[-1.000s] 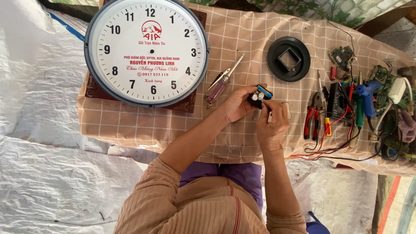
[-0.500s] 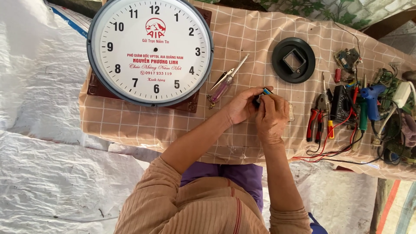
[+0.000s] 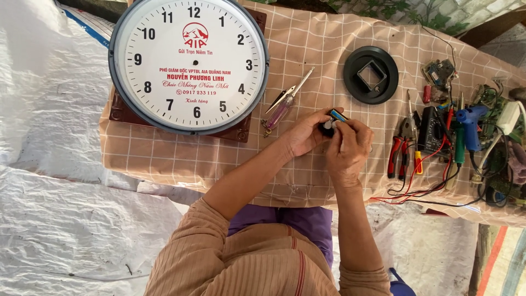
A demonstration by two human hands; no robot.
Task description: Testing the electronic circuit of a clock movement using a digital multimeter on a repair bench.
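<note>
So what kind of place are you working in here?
Likely a makeshift outdoor repair bench. A checked cloth covers the table, with a handless wall clock, pliers, a screwdriver and circuit boards spread out. Both hands hold a small black part. Plastic tarp lies below.

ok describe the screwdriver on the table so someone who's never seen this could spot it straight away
Start at the big round white wall clock on the checked tablecloth. Just right of its lower edge, above the left hand, lies the screwdriver, slanting up to the right. Its clear purple handle sets it apart from the metal tweezers beside it and from the red-handled pliers farther right.
</note>
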